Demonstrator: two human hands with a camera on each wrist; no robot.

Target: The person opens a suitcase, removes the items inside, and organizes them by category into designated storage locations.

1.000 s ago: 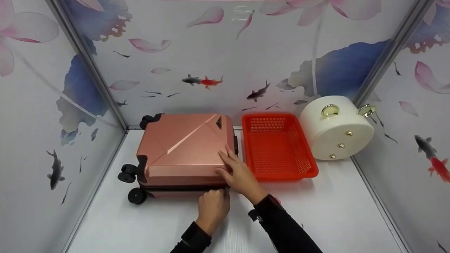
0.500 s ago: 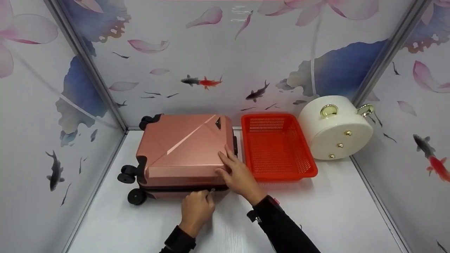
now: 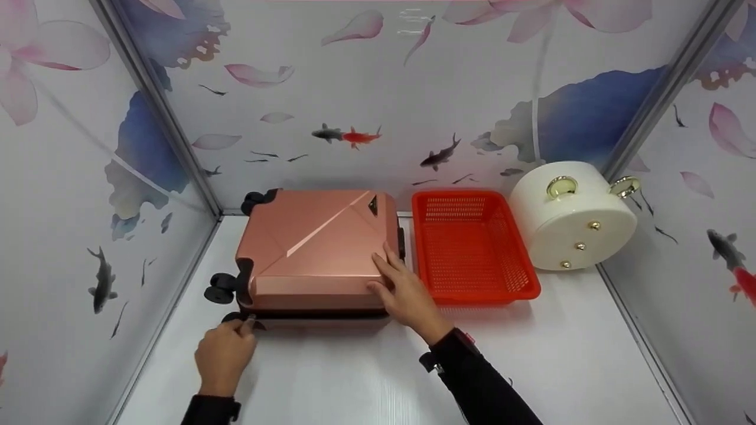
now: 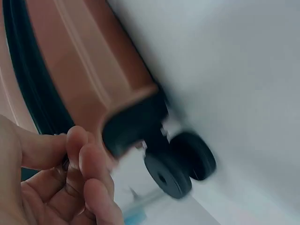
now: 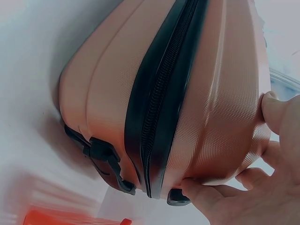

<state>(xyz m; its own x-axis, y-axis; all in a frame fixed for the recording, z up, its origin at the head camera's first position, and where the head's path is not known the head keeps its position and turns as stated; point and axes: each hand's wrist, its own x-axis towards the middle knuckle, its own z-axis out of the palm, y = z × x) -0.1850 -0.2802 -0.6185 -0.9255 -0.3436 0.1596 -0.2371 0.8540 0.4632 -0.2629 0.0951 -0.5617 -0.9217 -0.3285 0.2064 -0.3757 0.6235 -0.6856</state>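
A rose-pink hard-shell suitcase point(image 3: 322, 236) lies flat with its black wheels point(image 3: 220, 288) to the left. Along its front side runs a black zipper point(image 5: 164, 89), its teeth showing in the right wrist view. My left hand point(image 3: 225, 357) is at the front left corner, thumb and fingers pinching a small metal zipper pull point(image 4: 65, 162), mostly hidden by the fingertips. Beside that hand, the left wrist view shows a twin caster wheel point(image 4: 168, 171). My right hand point(image 3: 409, 296) rests on the front right corner of the shell, fingers spread over the edge.
Right of the suitcase stands a red plastic basket point(image 3: 534, 288) with perforated sides. A white round case point(image 3: 576, 236) with gold rings and knobs leans in the back right corner. Printed wall panels point(image 3: 378, 88) enclose the white tabletop point(image 3: 331, 378) on three sides.
My left hand has slid leftward along the suitcase's front, from near the right corner to the left wheel corner, drawing the zipper pull along. My right hand stays on the shell.
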